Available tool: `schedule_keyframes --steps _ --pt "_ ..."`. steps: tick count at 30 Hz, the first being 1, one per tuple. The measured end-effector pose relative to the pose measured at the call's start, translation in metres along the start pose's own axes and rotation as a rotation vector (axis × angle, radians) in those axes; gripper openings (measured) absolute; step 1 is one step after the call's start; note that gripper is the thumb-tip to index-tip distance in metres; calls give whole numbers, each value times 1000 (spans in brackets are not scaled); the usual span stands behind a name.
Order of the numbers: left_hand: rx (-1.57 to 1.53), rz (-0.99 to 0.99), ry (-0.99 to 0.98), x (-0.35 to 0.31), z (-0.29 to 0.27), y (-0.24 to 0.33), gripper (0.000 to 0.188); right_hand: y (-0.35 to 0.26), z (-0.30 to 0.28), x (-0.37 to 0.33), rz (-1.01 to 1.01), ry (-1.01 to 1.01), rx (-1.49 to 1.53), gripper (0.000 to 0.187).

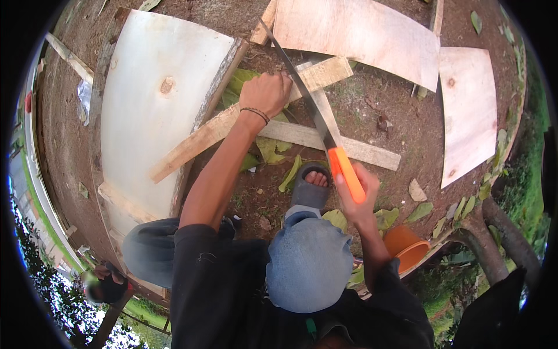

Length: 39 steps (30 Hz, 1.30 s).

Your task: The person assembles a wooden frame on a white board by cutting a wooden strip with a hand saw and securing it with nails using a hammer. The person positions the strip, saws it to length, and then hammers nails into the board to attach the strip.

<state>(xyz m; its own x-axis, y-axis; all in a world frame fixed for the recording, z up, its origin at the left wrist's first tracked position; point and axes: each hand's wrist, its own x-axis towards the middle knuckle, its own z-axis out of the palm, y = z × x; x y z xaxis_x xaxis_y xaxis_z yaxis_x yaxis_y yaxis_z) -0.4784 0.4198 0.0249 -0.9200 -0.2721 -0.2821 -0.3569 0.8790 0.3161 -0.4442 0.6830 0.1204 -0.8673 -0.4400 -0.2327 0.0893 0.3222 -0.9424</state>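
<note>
My right hand is closed around the orange handle of a handsaw. Its long blade slants up and left, lying across a narrow wooden plank near that plank's right end. My left hand is wrapped over the same plank, left of the blade, pressing it down. Whether the teeth have cut into the wood cannot be made out. The plank's lower left part rests over a wide pale board. Beneath it, a second thin plank crosses toward the right, close to my sandalled foot.
Two plywood sheets lie at the far side and right. An orange bucket stands by my right forearm, near tree trunks. Dry leaves litter the soil. Another person is at the lower left.
</note>
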Motion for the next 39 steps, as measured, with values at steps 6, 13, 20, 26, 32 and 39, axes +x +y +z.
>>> schedule_keyframes --steps 6,13,20,26,32,39 --pt "-28 -9 14 1 8 10 52 -4 -8 -2 76 -18 -223 26" --pt "-6 12 0 4 4 -3 52 8 -48 -80 109 -32 -177 25" --pt "-19 -6 1 13 -5 7 51 2 -18 -12 52 -9 -154 21" --pt "-68 -29 -27 13 7 9 54 9 -55 -69 35 -6 -114 22" --pt "-63 -1 -2 -5 8 5 52 34 -13 -10 181 25 130 24" --pt "-126 59 31 3 6 13 51 0 17 30 2 -9 6 24"
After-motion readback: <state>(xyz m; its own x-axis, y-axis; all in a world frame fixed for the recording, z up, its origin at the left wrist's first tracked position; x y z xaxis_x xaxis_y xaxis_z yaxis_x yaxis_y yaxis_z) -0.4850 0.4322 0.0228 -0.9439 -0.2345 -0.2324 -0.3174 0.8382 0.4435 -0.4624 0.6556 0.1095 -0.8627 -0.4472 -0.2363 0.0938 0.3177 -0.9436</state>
